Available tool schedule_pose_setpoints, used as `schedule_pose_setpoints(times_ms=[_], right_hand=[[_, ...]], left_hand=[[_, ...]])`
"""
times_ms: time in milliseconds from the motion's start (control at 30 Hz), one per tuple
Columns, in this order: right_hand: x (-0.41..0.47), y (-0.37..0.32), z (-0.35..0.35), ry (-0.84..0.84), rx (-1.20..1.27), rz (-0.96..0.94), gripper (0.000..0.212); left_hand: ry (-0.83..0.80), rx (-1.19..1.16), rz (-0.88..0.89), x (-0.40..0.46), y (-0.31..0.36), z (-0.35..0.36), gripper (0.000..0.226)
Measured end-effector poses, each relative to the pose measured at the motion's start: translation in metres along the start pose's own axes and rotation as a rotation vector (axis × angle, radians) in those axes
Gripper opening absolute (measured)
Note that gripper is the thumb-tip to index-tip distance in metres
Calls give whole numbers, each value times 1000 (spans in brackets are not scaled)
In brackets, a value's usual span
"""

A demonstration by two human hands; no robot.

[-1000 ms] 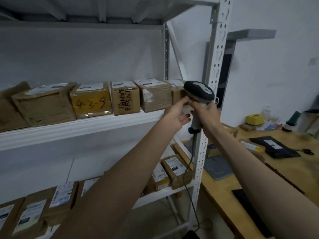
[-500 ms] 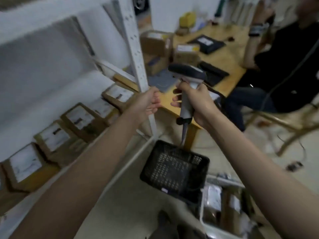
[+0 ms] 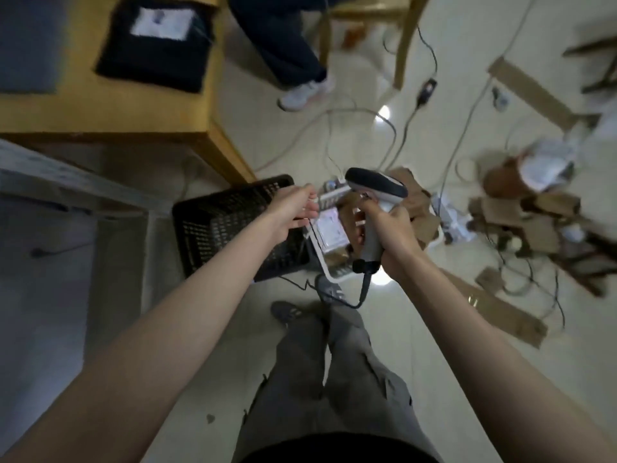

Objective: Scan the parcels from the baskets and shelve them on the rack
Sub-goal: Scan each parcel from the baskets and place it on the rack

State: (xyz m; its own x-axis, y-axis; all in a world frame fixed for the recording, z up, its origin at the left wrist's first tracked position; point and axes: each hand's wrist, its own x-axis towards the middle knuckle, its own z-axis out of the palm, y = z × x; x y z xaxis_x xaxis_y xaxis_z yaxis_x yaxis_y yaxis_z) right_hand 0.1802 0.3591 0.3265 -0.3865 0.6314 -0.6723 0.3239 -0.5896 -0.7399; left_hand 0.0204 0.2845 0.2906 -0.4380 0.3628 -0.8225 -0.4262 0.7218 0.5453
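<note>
Head view, looking down at the floor. The right hand [image 3: 395,235] has its grip wrapped round the handle of a corded barcode scanner [image 3: 374,208]; the handle's long axis runs up the frame, and the dark-topped head points toward the upper left. The left hand [image 3: 293,212] hangs with fingers loosely curled and holding nothing, over the near rim of a black perforated basket [image 3: 220,225]. Just beside that basket stands a white basket [image 3: 329,272] holding a parcel [image 3: 329,225], label upward, largely behind the hands. The step in hand appears to be fetching the next parcel; it would go best if the left hand takes the parcel by its edges, leaving the label unobscured, and the scanner cable [image 3: 362,292] is kept away from both baskets. A wooden counter [image 3: 187,105] stands at upper left.
</note>
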Motion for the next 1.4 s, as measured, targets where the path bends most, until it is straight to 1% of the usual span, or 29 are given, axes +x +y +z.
schedule_pose_setpoints(times_ms=[33, 100, 167, 233, 300, 367, 433, 467, 567, 667, 733, 767, 833, 867, 900, 1000, 1100, 1167, 1233, 1400], right_hand=[[5, 12, -12, 42, 3, 19, 5], [22, 41, -40, 128, 5, 61, 8], [41, 71, -63, 207, -9, 104, 11], [56, 101, -80, 255, -9, 159, 4], [70, 128, -93, 293, -6, 216, 18], [84, 150, -105, 313, 2, 252, 30], [99, 171, -114, 320, -4, 268, 35], [107, 180, -118, 323, -11, 272, 35], [135, 212, -127, 328, -47, 279, 33], [164, 245, -136, 333, -52, 288, 34], [182, 265, -142, 334, -41, 297, 35], [190, 275, -145, 331, -35, 297, 36], [203, 295, -150, 333, -29, 302, 36], [209, 303, -152, 337, -29, 304, 36], [215, 311, -155, 343, -27, 303, 35], [228, 332, -160, 345, -24, 310, 32], [231, 347, -163, 349, -11, 313, 31], [229, 353, -164, 354, -5, 312, 31], [225, 356, -165, 355, -11, 313, 30], [208, 350, -164, 345, 7, 290, 27]], left_hand=[[-15, 26, -11, 8, -8, 11, 16], [-55, 80, -52, 30, -25, 39, 13], [-91, 132, -98, 53, -43, 64, 19], [-118, 180, -140, 74, -60, 85, 25], [-140, 220, -184, 93, -75, 106, 29], [-162, 255, -217, 112, -88, 126, 26], [-161, 271, -239, 135, -101, 145, 17], [-157, 280, -244, 147, -108, 155, 17], [-155, 303, -258, 186, -134, 183, 28], [-130, 313, -296, 229, -166, 212, 19], [-111, 302, -310, 255, -187, 231, 25], [-115, 294, -321, 267, -197, 239, 32], [-114, 281, -359, 290, -217, 256, 67], [-99, 271, -373, 300, -224, 264, 79], [-80, 253, -378, 310, -231, 270, 83], [-35, 186, -397, 340, -241, 285, 79], [-71, 107, -428, 360, -246, 292, 81], [-79, 94, -443, 368, -251, 295, 76], [-72, 98, -454, 371, -257, 294, 73], [-59, 73, -396, 352, -259, 285, 80]])
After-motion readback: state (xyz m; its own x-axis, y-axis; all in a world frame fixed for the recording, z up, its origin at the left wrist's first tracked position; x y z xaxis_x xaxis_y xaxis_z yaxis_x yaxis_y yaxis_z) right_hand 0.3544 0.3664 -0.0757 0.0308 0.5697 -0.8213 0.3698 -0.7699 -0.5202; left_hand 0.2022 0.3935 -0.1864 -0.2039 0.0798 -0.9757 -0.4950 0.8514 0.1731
